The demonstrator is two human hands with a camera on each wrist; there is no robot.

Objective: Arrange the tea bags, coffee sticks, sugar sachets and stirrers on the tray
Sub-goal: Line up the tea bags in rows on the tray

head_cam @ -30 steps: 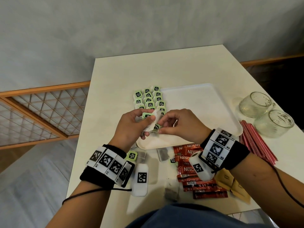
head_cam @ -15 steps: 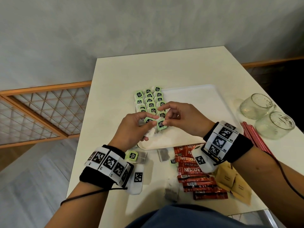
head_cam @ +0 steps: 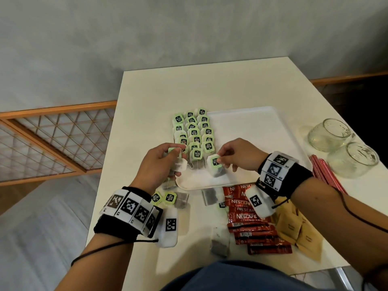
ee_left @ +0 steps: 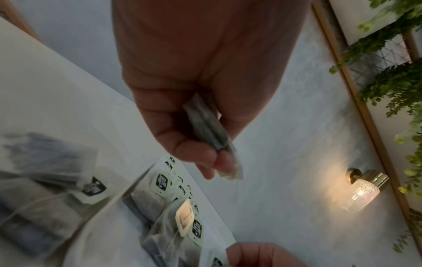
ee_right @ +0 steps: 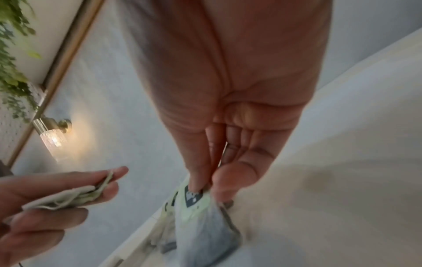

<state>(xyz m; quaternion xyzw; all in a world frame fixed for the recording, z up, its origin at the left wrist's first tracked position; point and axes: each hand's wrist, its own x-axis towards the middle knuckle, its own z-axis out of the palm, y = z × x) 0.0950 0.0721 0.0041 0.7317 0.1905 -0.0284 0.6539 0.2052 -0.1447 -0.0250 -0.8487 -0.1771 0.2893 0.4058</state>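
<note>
Step in hand, by my reading: laying another tea bag point(head_cam: 216, 166) at the near end of the tea-bag rows point(head_cam: 194, 134) on the white tray point(head_cam: 252, 127). To do it well, it should be going down tag up, overlapping the bag ahead like its neighbours, string tucked under. The right hand point(head_cam: 237, 154) is pinching that bag's green tag between thumb and forefinger, other fingers loosely curled, bag hanging over the tray. The left hand point(head_cam: 161, 162) is gripping a small bunch of spare tea bags point(head_cam: 180, 164), fingers curled round them, at the tray's left edge.
</note>
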